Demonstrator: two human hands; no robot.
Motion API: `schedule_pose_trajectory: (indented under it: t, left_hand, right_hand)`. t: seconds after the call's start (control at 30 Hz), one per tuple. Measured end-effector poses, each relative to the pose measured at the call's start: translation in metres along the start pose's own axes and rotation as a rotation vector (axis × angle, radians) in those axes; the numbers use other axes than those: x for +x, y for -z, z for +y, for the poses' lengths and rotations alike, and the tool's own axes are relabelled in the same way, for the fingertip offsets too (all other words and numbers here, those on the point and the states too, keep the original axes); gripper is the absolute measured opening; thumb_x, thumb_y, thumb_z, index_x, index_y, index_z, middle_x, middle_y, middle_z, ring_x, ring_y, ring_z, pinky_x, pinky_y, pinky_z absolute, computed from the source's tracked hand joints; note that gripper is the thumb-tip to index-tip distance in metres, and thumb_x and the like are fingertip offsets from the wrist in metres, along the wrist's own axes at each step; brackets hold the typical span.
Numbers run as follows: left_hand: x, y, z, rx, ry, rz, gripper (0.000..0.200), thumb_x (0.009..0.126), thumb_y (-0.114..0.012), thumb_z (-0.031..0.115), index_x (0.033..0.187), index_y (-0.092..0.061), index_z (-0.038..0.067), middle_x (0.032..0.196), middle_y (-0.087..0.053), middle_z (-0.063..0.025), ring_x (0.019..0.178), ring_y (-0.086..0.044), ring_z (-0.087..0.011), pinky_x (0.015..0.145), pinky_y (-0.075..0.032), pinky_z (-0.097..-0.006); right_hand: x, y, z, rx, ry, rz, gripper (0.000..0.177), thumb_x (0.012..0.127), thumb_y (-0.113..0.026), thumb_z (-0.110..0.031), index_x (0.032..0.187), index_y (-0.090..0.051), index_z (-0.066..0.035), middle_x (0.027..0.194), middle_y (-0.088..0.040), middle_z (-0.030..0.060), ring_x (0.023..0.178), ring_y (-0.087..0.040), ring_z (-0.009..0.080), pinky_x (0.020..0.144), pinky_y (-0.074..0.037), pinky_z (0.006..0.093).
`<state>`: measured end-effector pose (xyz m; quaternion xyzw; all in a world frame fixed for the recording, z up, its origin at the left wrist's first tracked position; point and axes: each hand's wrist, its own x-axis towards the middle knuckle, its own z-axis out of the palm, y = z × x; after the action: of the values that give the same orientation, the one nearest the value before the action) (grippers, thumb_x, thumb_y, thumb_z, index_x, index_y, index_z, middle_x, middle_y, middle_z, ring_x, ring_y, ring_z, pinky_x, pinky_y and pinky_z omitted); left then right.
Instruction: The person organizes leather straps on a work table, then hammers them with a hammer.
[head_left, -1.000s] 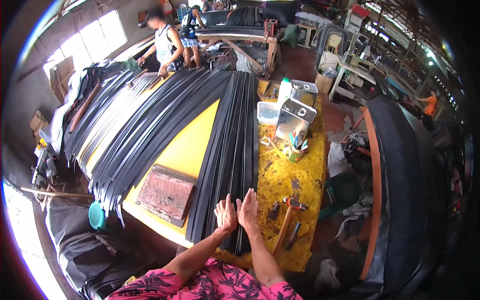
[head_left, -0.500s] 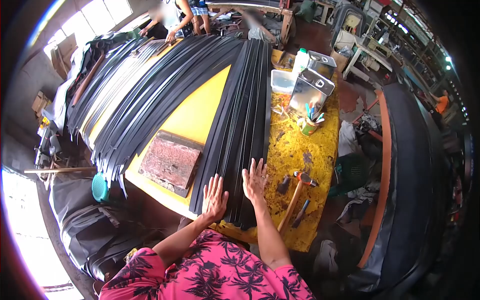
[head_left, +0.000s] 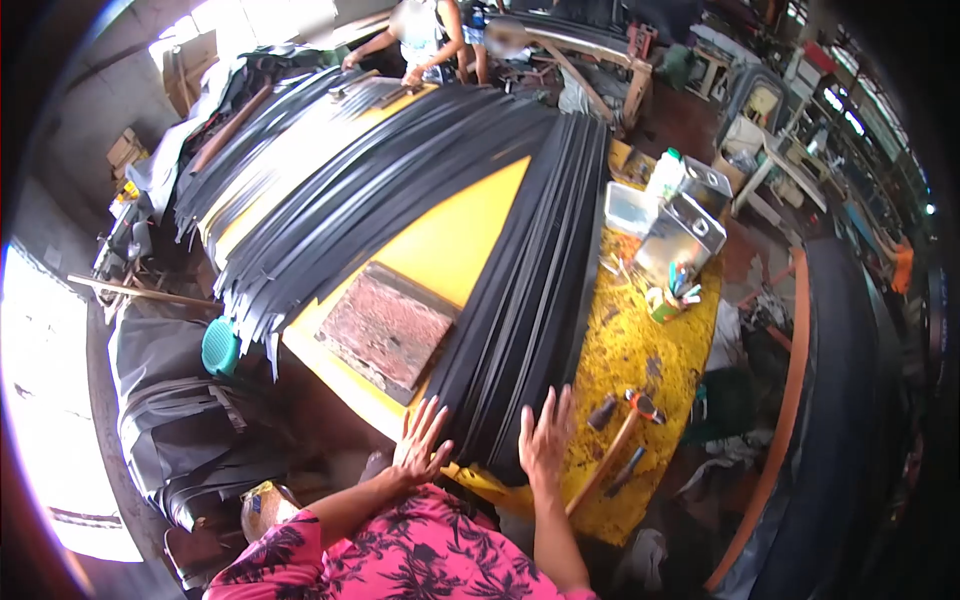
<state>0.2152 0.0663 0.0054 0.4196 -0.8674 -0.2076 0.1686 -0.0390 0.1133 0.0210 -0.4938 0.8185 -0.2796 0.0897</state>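
A bundle of long black strips (head_left: pixel 525 300) runs lengthwise over the yellow table and reaches its near edge. My left hand (head_left: pixel 422 442) lies at the bundle's left side near that end, fingers stretched and spread. On the opposite side, my right hand (head_left: pixel 546 440) is held flat with its fingers extended along the strips' right edge. Neither hand is wrapped round anything. Left of the bundle rests a worn reddish block (head_left: pixel 385 325) on a darker slab.
A hammer (head_left: pixel 625 420), marker cup (head_left: pixel 672 298), metal tin (head_left: pixel 680 235) and clear plastic tub (head_left: pixel 630 208) sit on the yellow table (head_left: pixel 640 340) at right. More black strips (head_left: pixel 370 190) spread across the left. Another person (head_left: pixel 430 45) stands at the far end.
The view has swung, so the table appears farther right and lower. Both hands are nearer the strips' near end and slightly farther apart, still open.
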Motion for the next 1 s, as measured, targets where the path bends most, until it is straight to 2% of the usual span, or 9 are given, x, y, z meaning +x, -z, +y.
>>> schedule_pose_trajectory:
  t: [0.07, 0.17, 0.33, 0.4, 0.5, 0.57, 0.67, 0.83, 1.0]
  left_hand:
    - [-0.002, -0.002, -0.009, -0.022, 0.035, 0.066, 0.066, 0.094, -0.054, 0.043, 0.149, -0.039, 0.008, 0.158, -0.027, -0.02, 0.147, -0.023, -0.0393, 0.116, -0.016, -0.0577]
    - [0.015, -0.008, -0.012, 0.077, -0.188, -0.056, 0.064, 0.091, -0.058, 0.049, 0.144, -0.047, 0.014, 0.156, -0.035, -0.0113, 0.145, -0.031, -0.035, 0.115, -0.024, -0.0559]
    - [0.023, -0.04, -0.026, 0.072, -0.283, 0.088, 0.057, 0.095, -0.055, 0.049, 0.138, -0.055, 0.011, 0.153, -0.042, -0.0087, 0.145, -0.033, -0.0288, 0.114, -0.028, -0.0545]
    - [0.022, -0.041, -0.027, -0.029, -0.297, 0.087, 0.063, 0.092, -0.058, 0.051, 0.138, -0.053, 0.008, 0.153, -0.042, -0.0096, 0.146, -0.032, -0.0286, 0.114, -0.027, -0.055]
    - [0.02, -0.013, -0.038, -0.1, -0.466, -0.134, 0.097, 0.078, -0.07, 0.06, 0.152, -0.032, 0.011, 0.162, -0.022, -0.0144, 0.15, -0.019, -0.0328, 0.116, -0.021, -0.0563]
    - [0.018, -0.002, -0.052, -0.064, -0.575, -0.333, 0.108, 0.074, -0.072, 0.062, 0.157, -0.022, 0.013, 0.164, -0.015, -0.0123, 0.152, -0.011, -0.0326, 0.117, -0.016, -0.0568]
    - [0.028, -0.017, -0.064, -0.14, -0.699, -0.115, 0.115, 0.066, -0.077, 0.056, 0.155, -0.023, 0.006, 0.163, -0.017, -0.0177, 0.152, -0.012, -0.0337, 0.118, -0.015, -0.0564]
    - [0.037, -0.033, -0.071, -0.081, -0.831, -0.066, 0.076, 0.09, -0.052, 0.043, 0.149, -0.031, 0.0, 0.158, -0.027, -0.0211, 0.147, -0.026, -0.0337, 0.117, -0.024, -0.0521]
    - [0.041, -0.012, -0.069, -0.021, -0.849, -0.225, 0.065, 0.096, -0.045, 0.034, 0.15, -0.03, 0.002, 0.162, -0.019, -0.0183, 0.15, -0.021, -0.0309, 0.117, -0.024, -0.0541]
  right_hand:
    - [-0.027, -0.006, -0.003, -0.049, -0.039, 0.017, 0.064, 0.098, -0.05, -0.043, 0.147, -0.036, -0.004, 0.156, -0.027, 0.0241, 0.143, -0.028, 0.0424, 0.113, -0.024, 0.0579]
    - [-0.041, -0.024, -0.005, -0.094, -0.093, 0.045, 0.065, 0.098, -0.049, -0.043, 0.147, -0.036, -0.002, 0.155, -0.028, 0.0266, 0.141, -0.03, 0.0427, 0.114, -0.024, 0.0557]
    - [-0.041, -0.025, -0.007, -0.041, -0.122, 0.043, 0.064, 0.099, -0.046, -0.043, 0.147, -0.037, -0.001, 0.154, -0.03, 0.028, 0.141, -0.03, 0.044, 0.115, -0.022, 0.0553]
    - [-0.049, -0.015, -0.022, -0.093, -0.067, 0.066, 0.064, 0.1, -0.046, -0.043, 0.147, -0.037, 0.0, 0.153, -0.029, 0.0297, 0.141, -0.031, 0.0451, 0.114, -0.023, 0.0557]
    - [-0.072, -0.008, -0.056, -0.261, 0.218, 0.152, 0.053, 0.099, -0.051, -0.032, 0.138, -0.046, 0.003, 0.144, -0.042, 0.0297, 0.133, -0.041, 0.0452, 0.108, -0.033, 0.0542]
    - [-0.089, -0.02, -0.063, -0.408, 0.226, 0.126, 0.07, 0.095, -0.053, -0.051, 0.142, -0.046, 0.001, 0.145, -0.045, 0.027, 0.133, -0.044, 0.043, 0.107, -0.037, 0.0487]
    - [-0.082, -0.032, -0.083, -0.355, 0.179, 0.263, 0.056, 0.099, -0.047, -0.043, 0.138, -0.052, -0.002, 0.145, -0.046, 0.0245, 0.127, -0.048, 0.0441, 0.098, -0.043, 0.0529]
    - [-0.079, -0.044, -0.094, -0.414, 0.179, 0.328, 0.051, 0.1, -0.048, -0.038, 0.135, -0.055, -0.001, 0.144, -0.048, 0.0239, 0.126, -0.05, 0.0437, 0.1, -0.042, 0.0538]
    - [-0.091, -0.05, -0.11, -0.37, -0.034, 0.29, 0.053, 0.1, -0.048, -0.037, 0.138, -0.052, 0.0, 0.147, -0.044, 0.0232, 0.133, -0.043, 0.0428, 0.11, -0.034, 0.0517]
